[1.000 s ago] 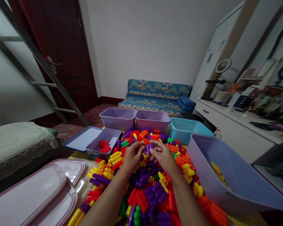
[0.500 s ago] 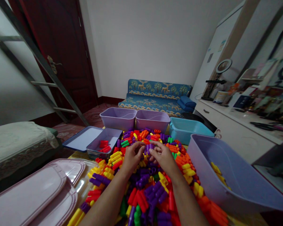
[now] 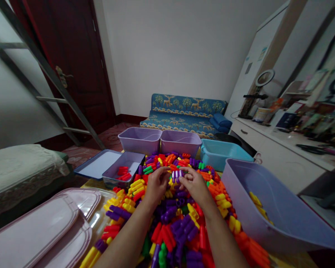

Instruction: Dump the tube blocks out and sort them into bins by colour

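A purple plastic building block (image 3: 176,176) made of joined tubes is held up over the pile, its ribbed side catching the light. The fingers and thumb of my right hand (image 3: 194,183) close on its right side. Just left of the block, my left hand (image 3: 157,185) has its fingers bent and apart, with a small gap to the block. Beneath both hands spreads a heap of similar blocks in purple, red, yellow, orange and green, such as a purple cluster (image 3: 184,230) and a red one (image 3: 164,236) between my forearms.
Two lilac bins (image 3: 139,138) and a light-blue bin (image 3: 223,150) stand behind the heap. To the right, a large lilac bin (image 3: 270,208) contains a few yellow blocks. On the left are a shallow box (image 3: 110,182) with red blocks and stacked pale pink lids (image 3: 41,227).
The purple block has turned so its ribbed side shows bright highlights. My left fingers have drawn slightly away to the left, while my right hand keeps its grip.
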A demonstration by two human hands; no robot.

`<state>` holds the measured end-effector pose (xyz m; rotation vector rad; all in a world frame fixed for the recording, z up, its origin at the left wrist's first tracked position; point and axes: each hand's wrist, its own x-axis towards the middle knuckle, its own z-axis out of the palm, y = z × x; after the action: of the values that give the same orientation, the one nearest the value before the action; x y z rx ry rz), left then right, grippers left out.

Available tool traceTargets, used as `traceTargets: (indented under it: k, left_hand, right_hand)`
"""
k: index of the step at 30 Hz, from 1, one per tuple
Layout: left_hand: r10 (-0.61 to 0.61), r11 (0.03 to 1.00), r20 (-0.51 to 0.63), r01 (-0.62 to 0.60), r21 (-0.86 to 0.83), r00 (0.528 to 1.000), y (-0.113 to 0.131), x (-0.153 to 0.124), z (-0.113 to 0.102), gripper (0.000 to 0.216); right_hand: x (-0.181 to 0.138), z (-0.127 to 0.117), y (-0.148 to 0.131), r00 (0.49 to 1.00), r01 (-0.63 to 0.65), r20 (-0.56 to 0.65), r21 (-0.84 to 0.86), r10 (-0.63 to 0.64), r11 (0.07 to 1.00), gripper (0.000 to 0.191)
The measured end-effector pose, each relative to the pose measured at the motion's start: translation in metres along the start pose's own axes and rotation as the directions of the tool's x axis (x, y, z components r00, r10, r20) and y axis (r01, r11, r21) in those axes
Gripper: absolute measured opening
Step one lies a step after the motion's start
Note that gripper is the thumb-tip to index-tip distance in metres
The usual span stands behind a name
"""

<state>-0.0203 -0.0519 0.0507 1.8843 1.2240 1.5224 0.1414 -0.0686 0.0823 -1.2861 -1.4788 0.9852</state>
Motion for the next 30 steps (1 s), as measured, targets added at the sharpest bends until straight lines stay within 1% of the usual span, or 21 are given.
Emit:
traceTargets:
  k: [2,4,6,7,9,10,12,13,15,17,19,22,24,26,30]
  left_hand:
    - [0.099,0.979,-0.084,-0.081,0.188,0.992,0.001,0.001,-0.004,0.019]
    - [0.135,0.915,-0.122,-0.077,0.397,0.983,0.001,0.001,-0.008,0.021]
    - [0.093,0.834,-0.116,-0.014,0.552,0.989,0.002,0.0,-0.01,0.022]
    - [0.057,0.796,-0.103,0.016,0.605,0.993,0.002,-0.001,-0.01,0.023]
    - [-0.026,0.74,-0.06,0.059,0.67,0.998,0.003,-0.002,-0.009,0.025]
    - [-0.067,0.725,-0.031,0.07,0.685,0.997,0.003,-0.003,-0.009,0.027]
    - [-0.134,0.719,0.036,0.072,0.691,0.99,0.005,-0.004,-0.007,0.03]
    - [-0.153,0.725,0.068,0.066,0.686,0.986,0.005,-0.004,-0.007,0.03]
    - [-0.16,0.744,0.12,0.04,0.667,0.98,0.007,-0.003,-0.007,0.031]
    - [-0.135,0.77,0.155,0.006,0.638,0.979,0.007,-0.003,-0.008,0.031]
    - [-0.095,0.805,0.209,-0.048,0.592,0.973,0.006,-0.002,-0.007,0.031]
    - [-0.059,0.839,0.295,-0.114,0.533,0.954,0.005,-0.001,-0.006,0.034]
    - [-0.054,0.846,0.323,-0.128,0.517,0.945,0.004,-0.001,-0.006,0.041]
    - [-0.051,0.85,0.34,-0.138,0.509,0.939,0.004,-0.002,-0.006,0.049]
    - [-0.042,0.849,0.378,-0.166,0.501,0.925,0.006,-0.002,-0.008,0.058]
  right_hand:
    - [0.002,-0.01,0.006,0.995,-0.014,-0.1,-0.182,-0.004,0.983,0.038]
    - [0.003,-0.023,0.01,0.98,-0.076,-0.198,-0.411,-0.007,0.909,0.034]
    - [0.003,-0.036,0.011,0.969,-0.145,-0.248,-0.588,-0.007,0.796,0.03]
    - [0.002,-0.041,0.01,0.966,-0.159,-0.259,-0.651,-0.02,0.742,0.029]
    - [0.001,-0.046,0.008,0.962,-0.139,-0.258,-0.742,-0.089,0.656,0.027]
    - [0.001,-0.047,0.008,0.961,-0.111,-0.246,-0.768,-0.13,0.63,0.026]
    - [0.001,-0.043,0.008,0.963,-0.051,-0.201,-0.788,-0.178,0.613,0.022]
    - [0.001,-0.039,0.008,0.97,-0.026,-0.171,-0.778,-0.172,0.627,0.021]
    - [0.001,-0.028,0.008,0.988,0.019,-0.091,-0.735,-0.127,0.677,0.021]
    - [-0.002,-0.015,0.009,0.996,0.064,0.008,-0.712,-0.083,0.699,0.031]
    - [-0.005,-0.004,0.008,0.993,0.116,0.09,-0.734,-0.073,0.669,0.044]
    - [-0.01,0.007,0.006,0.983,0.182,0.164,-0.766,-0.086,0.617,0.052]
    - [-0.011,0.009,0.006,0.977,0.202,0.195,-0.749,-0.082,0.631,0.055]
    - [-0.009,0.01,0.007,0.975,0.208,0.202,-0.712,-0.088,0.67,0.059]
    - [-0.004,0.009,0.011,0.985,0.174,0.121,-0.607,-0.126,0.775,0.056]
